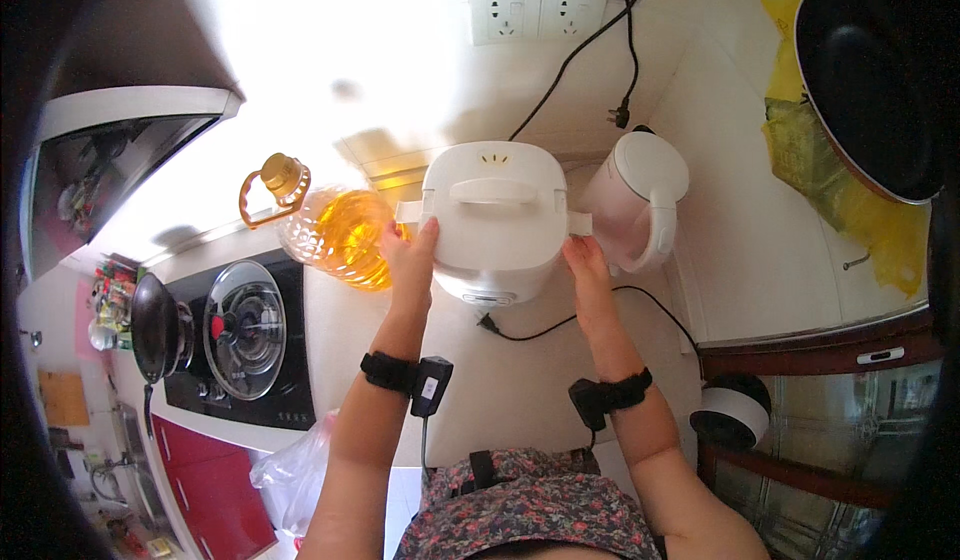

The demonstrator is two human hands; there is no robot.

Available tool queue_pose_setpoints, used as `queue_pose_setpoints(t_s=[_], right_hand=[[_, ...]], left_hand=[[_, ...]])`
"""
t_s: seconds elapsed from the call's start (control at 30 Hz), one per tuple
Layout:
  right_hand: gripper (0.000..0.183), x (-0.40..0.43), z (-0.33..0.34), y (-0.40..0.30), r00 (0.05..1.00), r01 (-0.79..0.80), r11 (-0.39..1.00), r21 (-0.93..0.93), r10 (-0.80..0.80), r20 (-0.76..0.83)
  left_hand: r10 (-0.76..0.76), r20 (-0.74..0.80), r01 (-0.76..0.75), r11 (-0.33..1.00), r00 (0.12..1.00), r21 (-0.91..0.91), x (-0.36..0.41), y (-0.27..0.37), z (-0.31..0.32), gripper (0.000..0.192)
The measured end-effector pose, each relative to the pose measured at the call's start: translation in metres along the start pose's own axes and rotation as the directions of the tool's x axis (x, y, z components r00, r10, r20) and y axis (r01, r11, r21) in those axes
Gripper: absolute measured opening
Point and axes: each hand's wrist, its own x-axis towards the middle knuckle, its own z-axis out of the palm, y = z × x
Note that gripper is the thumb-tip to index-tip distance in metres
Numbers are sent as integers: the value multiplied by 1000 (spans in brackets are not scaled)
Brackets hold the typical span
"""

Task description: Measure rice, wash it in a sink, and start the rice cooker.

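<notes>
A white rice cooker (pixel 491 222) with a closed lid stands on the counter in front of me, its folding handle lying flat on the lid. My left hand (pixel 411 248) grips the cooker's left side lug, thumb against the body. On the other side, my right hand (pixel 589 256) has its fingers at the right lug. Close by my left hand is a large plastic bottle of golden cooking oil (pixel 349 237) with a gold cap and handle. Just right of the cooker stands a white and pinkish electric kettle (pixel 637 192). The cooker's underside is hidden.
A black power plug (pixel 489 323) and its cord lie on the counter (pixel 480 387). Another cord hangs near the wall sockets (pixel 536 16). On the left, a glass lid (pixel 246 327) and a wok (pixel 152 327) are at the cooktop (pixel 296 350). A dark pan (pixel 862 87) is upper right.
</notes>
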Motion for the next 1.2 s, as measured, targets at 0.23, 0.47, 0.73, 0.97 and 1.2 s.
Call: queue_pose_setpoints(t_s=[0.23,0.47,0.73,0.97,1.2], right_hand=[[58,8,10,4,850,525,811,-258,-515,112],[55,3,13,-5,825,559,734,-386,-538,171],[57,20,21,2,814,575,807,-137,-546,199],[60,37,8,-14,780,625,717,-309,-567,265],[61,44,6,-47,764,641,546,-539,-516,387]], left_hand=[[71,255,95,805,964,-585,0,5,6,85],[124,410,-24,970,904,-240,8,20,-5,64],[183,457,0,928,870,-372,9,24,-5,61],[220,452,-97,955,864,-280,-11,21,0,61],[229,436,-149,967,870,-209,-11,10,-3,63]])
